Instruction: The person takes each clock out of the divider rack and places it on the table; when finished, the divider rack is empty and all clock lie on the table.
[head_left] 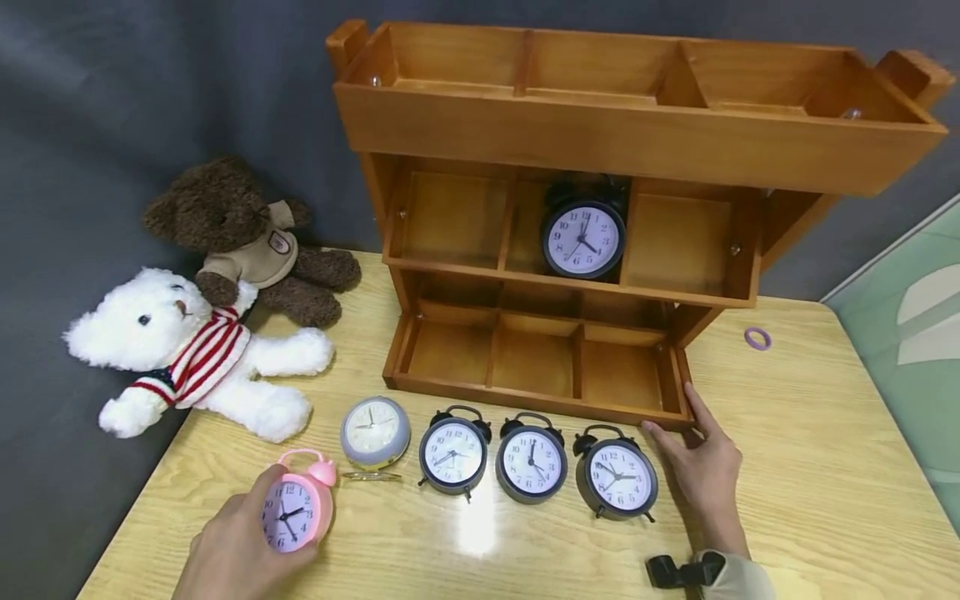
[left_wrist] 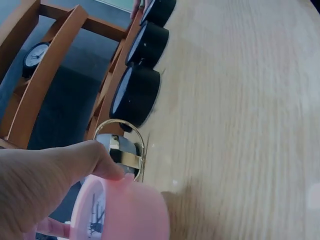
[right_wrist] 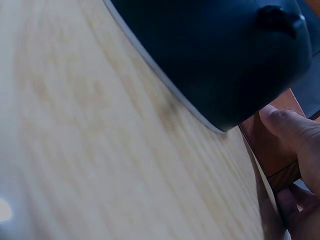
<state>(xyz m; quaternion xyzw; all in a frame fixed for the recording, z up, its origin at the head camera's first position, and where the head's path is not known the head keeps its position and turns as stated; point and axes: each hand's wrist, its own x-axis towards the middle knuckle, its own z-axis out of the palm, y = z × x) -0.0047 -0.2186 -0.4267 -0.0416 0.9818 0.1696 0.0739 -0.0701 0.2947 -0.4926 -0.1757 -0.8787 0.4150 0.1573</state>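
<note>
At the table's front left, my left hand (head_left: 238, 542) grips a pink twin-bell alarm clock (head_left: 321, 510) around its side, its dial facing up toward the head camera. In the left wrist view the thumb lies on top of the pink case. My right hand (head_left: 705, 468) holds the bottom right corner of a three-tier wooden shelf (head_left: 630, 408), thumb on its front and fingers along its side. A black alarm clock (head_left: 555, 250) sits in the middle tier's centre compartment. Between the hands stand a grey-blue clock (head_left: 375, 432) and three black alarm clocks, including one (head_left: 618, 479) nearest my right hand.
A white teddy bear (head_left: 202, 358) in a striped sweater and a brown teddy bear (head_left: 247, 242) lie at the left. Right of the shelf is a purple ring (head_left: 757, 338) on the wooden table (head_left: 825, 467). A dark cloth (head_left: 150, 100) hangs behind.
</note>
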